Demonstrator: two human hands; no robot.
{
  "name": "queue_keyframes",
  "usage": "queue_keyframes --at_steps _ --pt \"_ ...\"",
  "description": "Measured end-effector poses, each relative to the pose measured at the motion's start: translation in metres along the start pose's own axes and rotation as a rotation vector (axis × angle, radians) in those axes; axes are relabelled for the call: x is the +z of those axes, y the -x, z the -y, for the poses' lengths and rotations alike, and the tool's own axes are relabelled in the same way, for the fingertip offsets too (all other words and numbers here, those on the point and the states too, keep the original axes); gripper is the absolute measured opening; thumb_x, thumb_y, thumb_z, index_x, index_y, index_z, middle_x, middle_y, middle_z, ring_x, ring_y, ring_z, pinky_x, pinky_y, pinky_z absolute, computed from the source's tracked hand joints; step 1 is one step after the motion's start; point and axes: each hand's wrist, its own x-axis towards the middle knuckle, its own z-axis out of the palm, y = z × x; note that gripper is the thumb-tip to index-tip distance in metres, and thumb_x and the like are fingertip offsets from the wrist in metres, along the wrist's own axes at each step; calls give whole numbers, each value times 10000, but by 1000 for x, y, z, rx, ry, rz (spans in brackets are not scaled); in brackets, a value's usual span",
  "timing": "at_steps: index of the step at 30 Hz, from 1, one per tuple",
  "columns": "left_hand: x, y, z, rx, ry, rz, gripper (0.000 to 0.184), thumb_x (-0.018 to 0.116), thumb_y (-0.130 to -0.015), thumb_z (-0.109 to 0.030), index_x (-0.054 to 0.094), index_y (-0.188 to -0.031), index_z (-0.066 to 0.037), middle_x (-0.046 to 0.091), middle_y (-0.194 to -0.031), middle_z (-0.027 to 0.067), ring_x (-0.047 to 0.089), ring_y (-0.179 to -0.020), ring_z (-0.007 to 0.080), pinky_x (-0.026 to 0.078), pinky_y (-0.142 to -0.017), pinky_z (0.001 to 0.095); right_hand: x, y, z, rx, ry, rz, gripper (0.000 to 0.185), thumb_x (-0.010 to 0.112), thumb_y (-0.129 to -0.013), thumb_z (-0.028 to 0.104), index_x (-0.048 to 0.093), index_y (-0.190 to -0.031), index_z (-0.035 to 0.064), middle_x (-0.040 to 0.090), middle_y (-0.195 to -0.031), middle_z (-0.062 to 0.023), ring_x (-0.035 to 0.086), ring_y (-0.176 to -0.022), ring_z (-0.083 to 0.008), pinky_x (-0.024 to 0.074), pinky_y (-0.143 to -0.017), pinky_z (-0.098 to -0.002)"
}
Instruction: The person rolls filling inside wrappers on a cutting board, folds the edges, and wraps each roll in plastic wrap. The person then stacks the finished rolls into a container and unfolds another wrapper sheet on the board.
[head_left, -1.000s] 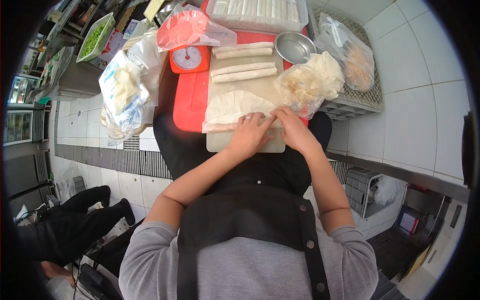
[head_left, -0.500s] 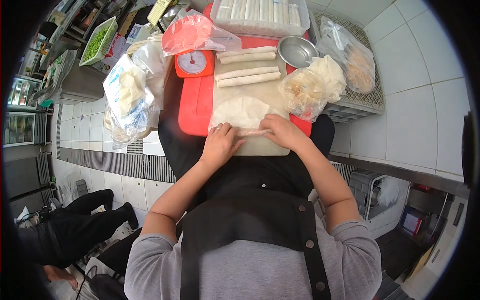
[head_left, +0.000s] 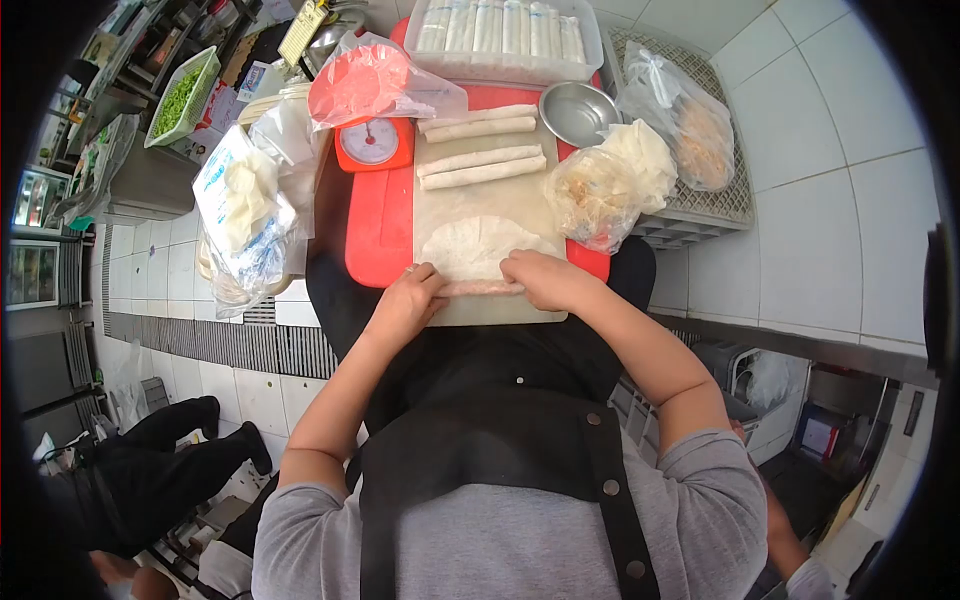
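Observation:
A thin pale spring roll wrapper [head_left: 488,242] lies on the cutting board [head_left: 480,202], with a narrow strip of pinkish filling [head_left: 482,287] along its near edge. My left hand [head_left: 410,298] is closed at the left end of that strip, fingers curled onto the wrapper. At the right end, my right hand [head_left: 542,281] has its fingers bent and pressed on the wrapper, partly hiding the filling. Beyond them lie two pairs of finished rolls, one nearer pair [head_left: 482,167] and one farther pair [head_left: 478,122].
Behind the board stands a plastic box [head_left: 505,68] of rolls. An orange scale [head_left: 373,143] with a bagged red dish [head_left: 365,82] is at the left. A metal bowl [head_left: 580,113] and a bag of filling [head_left: 595,195] sit right. Wrappers [head_left: 250,200] lie far left.
My left hand has shifted outward to the strip's left end, baring more filling between the hands. The whole view has tilted slightly. Another person's arm now shows at the lower right.

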Motion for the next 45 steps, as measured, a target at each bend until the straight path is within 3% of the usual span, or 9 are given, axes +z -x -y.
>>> queue_keyframes --at_steps 2,11,14,17,21,30,35,42,45 --pt "3 2 6 -4 7 1 295 790 -803 -39 720 -1089 -16 642 -1029 156 647 -985 380 547 -881 455 -19 -10 -1 -6 -37 226 239 746 -812 50 670 -1039 35 670 -1069 -168 648 -1073 -364 528 -905 -437" --pt "6 2 -17 9 -66 -3 346 806 -825 -101 696 -1139 -3 626 -1088 157 639 -989 379 542 -909 454 -158 -94 -131 171 134 -657 448 750 -908 187 650 -1306 7 642 -1342 -231 628 -1251 -359 493 -1068 -464" --pt "16 2 -20 -5 -94 -42 319 804 -861 -195 685 -1091 -9 615 -1070 156 637 -1002 370 544 -902 449 -144 -114 -181 504 380 -355 791 667 -966 286 310 -1637 66 247 -1689 -293 307 -1525 -502 293 -1261 -524" --pt "14 -3 -21 -46 -100 -27 299 787 -892 -253 679 -1037 -15 618 -1026 154 641 -996 370 551 -866 455 -124 -124 -219 542 289 -253 794 610 -987 322 266 -1654 65 183 -1713 -282 260 -1534 -532 251 -1269 -560" --pt "17 -20 2 -145 34 -4 262 792 -899 -219 717 -1024 -2 655 -964 167 666 -871 395 560 -773 469 -146 -114 -186 527 273 -220 426 555 -969 266 703 -1225 -40 675 -1270 -311 651 -1200 -447 504 -1063 -490" --pt "19 -47 30 -372 69 -324 264 807 -794 -24 718 -1038 20 662 -969 199 677 -894 385 557 -786 473 -174 -86 -118 380 -56 -772 269 687 -930 260 751 -935 0 749 -888 -184 715 -814 -344 544 -767 -436" --pt "17 -33 37 -543 182 -346 374 861 -722 19 708 -1064 24 674 -924 157 687 -840 287 568 -758 403 -87 -78 -33 14 -458 -479 258 674 -1004 248 740 -993 -1 708 -851 -21 649 -837 -125 531 -780 -308" --pt "17 -25 64 -634 351 -314 281 828 -772 39 718 -1030 27 733 -812 137 730 -731 208 581 -663 339 65 -76 29 -95 350 -456 506 625 -1015 274 591 -1387 -68 537 -1502 -260 494 -1427 -388 377 -1206 -471" --pt "20 -24 70 -673 478 -317 251 805 -786 50 722 -1022 31 733 -798 127 730 -699 191 584 -632 339 72 -78 58 -258 36 -65 640 582 -1032 343 483 -1477 -106 387 -1630 -252 381 -1516 -371 290 -1265 -471"
